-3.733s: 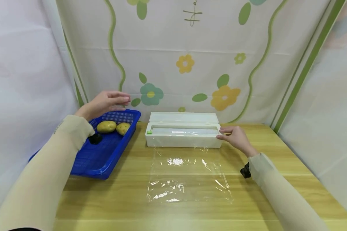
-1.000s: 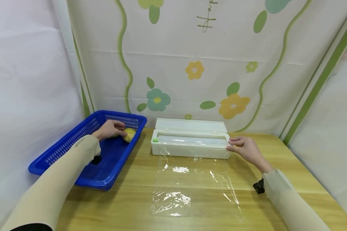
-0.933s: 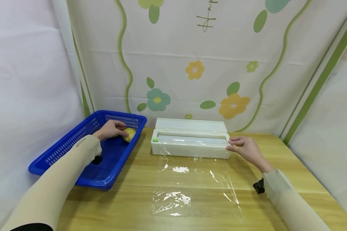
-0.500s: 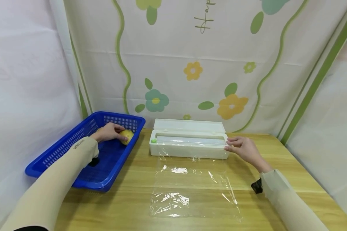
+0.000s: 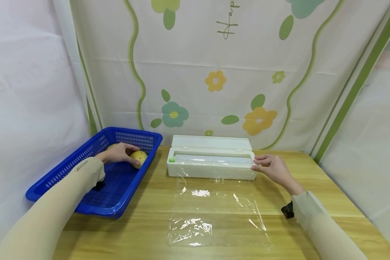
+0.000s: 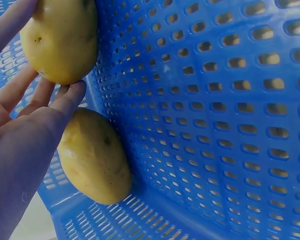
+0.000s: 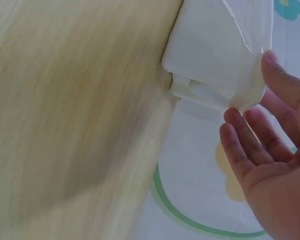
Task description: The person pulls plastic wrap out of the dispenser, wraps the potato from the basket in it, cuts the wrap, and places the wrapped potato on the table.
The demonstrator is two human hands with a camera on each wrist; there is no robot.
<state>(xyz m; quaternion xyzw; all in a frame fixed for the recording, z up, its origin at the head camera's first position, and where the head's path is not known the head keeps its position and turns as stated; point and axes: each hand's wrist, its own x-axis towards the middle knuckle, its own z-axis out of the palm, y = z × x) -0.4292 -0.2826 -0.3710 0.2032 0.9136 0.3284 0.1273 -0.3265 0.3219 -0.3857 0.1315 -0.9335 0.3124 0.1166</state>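
Note:
My left hand (image 5: 117,153) reaches into the blue plastic basket (image 5: 126,193) and holds a yellow potato (image 5: 139,158) between thumb and fingers. In the left wrist view the held potato (image 6: 62,42) is at the top, and a second potato (image 6: 95,157) lies below it against the perforated wall. My right hand (image 5: 273,168) pinches the right end of a white cling film box (image 5: 211,172), whose lid (image 5: 211,142) stands raised at the back. Its thumb sits at one edge of the box end in the right wrist view, fingertips against the other side. Inside lies the film roll (image 5: 212,159).
A sheet of clear cling film (image 5: 214,213) runs from the box over the wooden table (image 5: 143,231) towards the front. There is a green slider (image 5: 172,160) at the box's left end. A flower-patterned curtain (image 5: 188,68) hangs behind, with white fabric at both sides.
My left hand has come down from above the basket and taken hold of the right-hand potato, shifting it slightly left. My right hand stays at the box end. The head view has shifted a little.

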